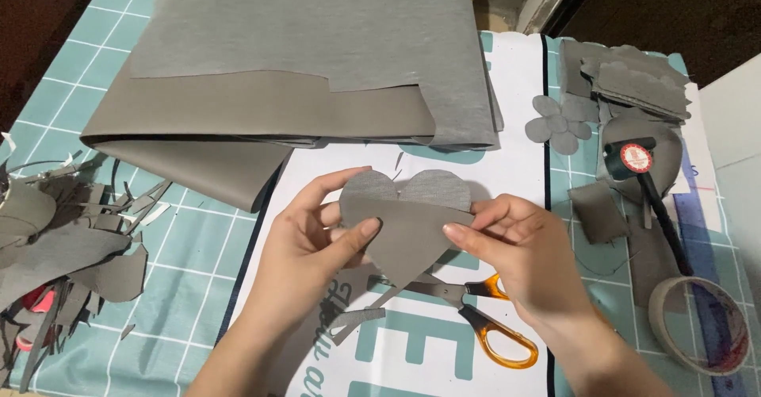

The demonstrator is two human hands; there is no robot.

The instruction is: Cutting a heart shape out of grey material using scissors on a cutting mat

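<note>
**A covered tabletop strewn with grey cut-outs**

The tabletop (198, 262) wears a teal cloth with a white grid. A white printed sheet (515, 127) lies down its middle. Across the far edge sits a large folded grey sheet (317, 64). At the left edge lies a heap of grey offcuts (55, 246). On the white sheet, toward the near edge, lie orange-handled scissors (476, 318). Toward the right edge lie a grey flower cut-out (559, 123), a stack of grey pieces (634, 76), a black tool (658, 199) and, at the near right corner, a tape roll (697, 322).
</note>
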